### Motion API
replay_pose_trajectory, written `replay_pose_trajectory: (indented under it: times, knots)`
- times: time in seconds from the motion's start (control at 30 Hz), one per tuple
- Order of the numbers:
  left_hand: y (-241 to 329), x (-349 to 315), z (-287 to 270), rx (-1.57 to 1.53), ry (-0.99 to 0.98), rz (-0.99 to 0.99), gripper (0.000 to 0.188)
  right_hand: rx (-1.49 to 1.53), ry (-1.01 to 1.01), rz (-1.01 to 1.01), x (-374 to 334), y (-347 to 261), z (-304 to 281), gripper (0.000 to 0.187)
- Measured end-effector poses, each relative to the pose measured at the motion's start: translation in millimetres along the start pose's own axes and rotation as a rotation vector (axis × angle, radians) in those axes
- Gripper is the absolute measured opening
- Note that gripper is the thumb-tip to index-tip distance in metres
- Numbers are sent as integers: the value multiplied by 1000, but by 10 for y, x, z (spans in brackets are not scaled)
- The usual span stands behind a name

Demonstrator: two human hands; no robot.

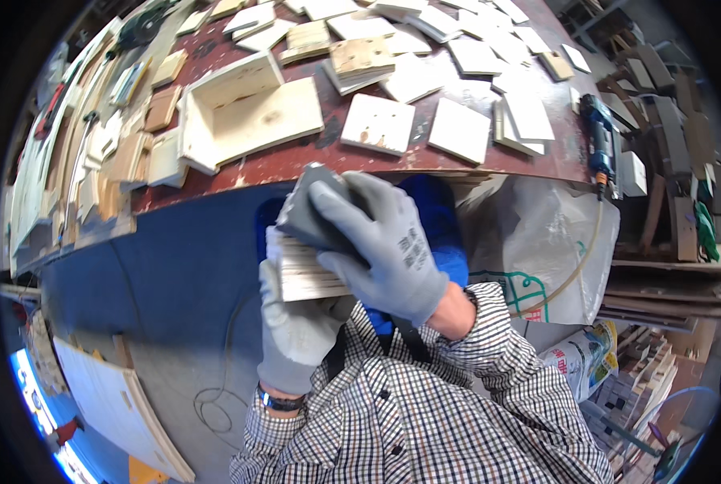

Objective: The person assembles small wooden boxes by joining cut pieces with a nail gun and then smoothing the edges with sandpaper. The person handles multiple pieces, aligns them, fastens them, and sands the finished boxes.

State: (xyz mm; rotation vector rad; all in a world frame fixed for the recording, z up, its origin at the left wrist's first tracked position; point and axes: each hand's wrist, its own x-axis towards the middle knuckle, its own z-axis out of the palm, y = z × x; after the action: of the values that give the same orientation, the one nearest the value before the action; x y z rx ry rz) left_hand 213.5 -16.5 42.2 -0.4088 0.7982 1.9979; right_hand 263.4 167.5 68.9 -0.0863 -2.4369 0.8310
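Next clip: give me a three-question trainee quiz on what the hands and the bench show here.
1. True or false: the right hand presses a grey sanding block onto the edge of a stack of thin wooden boards.
2. Which hand supports the stack from below?
A. left hand
B. right hand
C. neither
3. Fill in: the open wooden box lies on the ____ workbench, among many pale square panels.

Key: 1 true; 2 A; 3 reddish-brown.
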Motion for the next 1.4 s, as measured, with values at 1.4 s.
replay_pose_trajectory:
  times: [1.4]
  knots:
    - [90,67,28,5,-5,-26,88,48,51,18,-363,-73,15,78]
